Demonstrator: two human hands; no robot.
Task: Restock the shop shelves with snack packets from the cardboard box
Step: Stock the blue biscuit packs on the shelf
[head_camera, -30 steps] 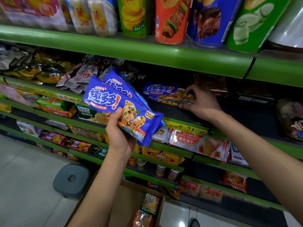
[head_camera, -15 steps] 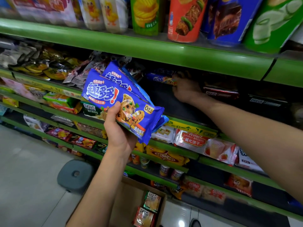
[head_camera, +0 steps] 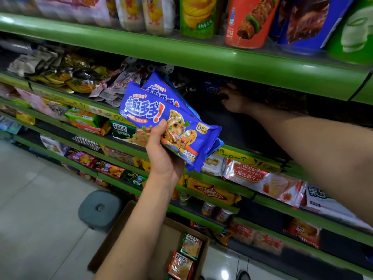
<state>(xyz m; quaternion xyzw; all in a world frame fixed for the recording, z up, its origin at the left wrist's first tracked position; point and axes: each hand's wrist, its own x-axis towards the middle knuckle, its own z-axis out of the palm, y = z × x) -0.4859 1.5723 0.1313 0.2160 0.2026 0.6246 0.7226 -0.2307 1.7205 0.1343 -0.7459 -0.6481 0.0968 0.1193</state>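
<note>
My left hand [head_camera: 163, 158] is shut on a stack of blue cookie packets [head_camera: 161, 116], held up in front of the middle shelves. My right hand [head_camera: 234, 102] reaches deep into the dark shelf bay under the green upper shelf [head_camera: 181, 55]. Its fingertips are at another blue cookie packet [head_camera: 213, 88] lying at the back. The bay is dim and blurred, so the grip there is unclear. The cardboard box [head_camera: 129, 229] stands on the floor below, with several green and red snack packets [head_camera: 189, 253] in it.
A grey plastic stool [head_camera: 100, 209] sits on the tiled floor left of the box. Tall crisp tubs [head_camera: 246, 21] line the top shelf. Wafer packets [head_camera: 252, 174] and other snacks fill the lower shelves. A shoe tip [head_camera: 243, 275] shows beside the box.
My right hand has pushed the blue packet from the shelf's front to the back of the bay. The left hand keeps its stack, nearly still.
</note>
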